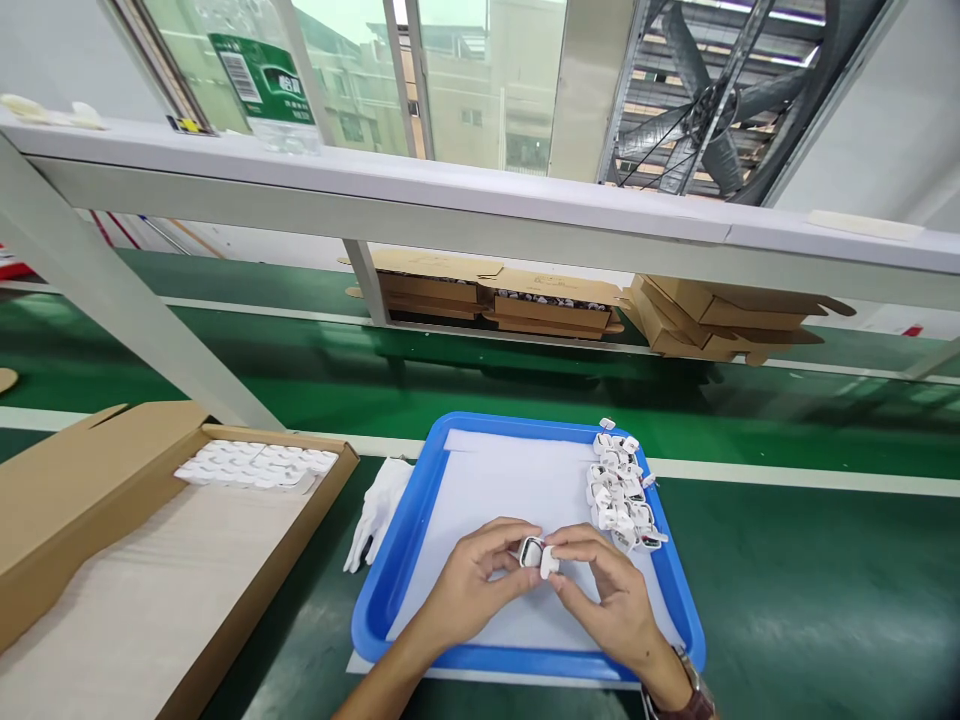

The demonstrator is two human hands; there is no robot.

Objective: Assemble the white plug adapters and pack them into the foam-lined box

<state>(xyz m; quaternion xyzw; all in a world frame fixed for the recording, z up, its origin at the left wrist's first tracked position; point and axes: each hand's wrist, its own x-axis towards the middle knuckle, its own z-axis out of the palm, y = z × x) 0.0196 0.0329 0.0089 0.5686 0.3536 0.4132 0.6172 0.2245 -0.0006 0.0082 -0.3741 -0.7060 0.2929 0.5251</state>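
"Windows [495,100] and a big fan [705,105] face us beyond the ledge [450,190], and green surface [810,590] spreads around your blue tray [450,657]. What are you holding?"

"One small white casing [531,552], pinched between the thumb and fingertips of my left hand [476,580]. My right hand [611,595] pinches a white cap-like piece [550,563] right beside it. Both sit above the tray's near half, about midway between its left and right edges. Whether the two are joined, I can't tell."

"Which step would you call that?"

"Close fingertip work on a single unit, I'd judge. Similar ones lie in a heap [621,490] along the tray's right edge, reaching up to the far right corner."

"And outside the tray?"

"White glove [382,500] just off its left edge; farther left, an open cardboard box [268,577] with rows of white pieces [255,465] at its far end."

"So what does the next move call for?"

"Light pressure on both sides, I think: left fingers steady, right fingertips making the fine adjustments. My right wrist should stay wide of the heap, since a careless nudge could push units over the rim."
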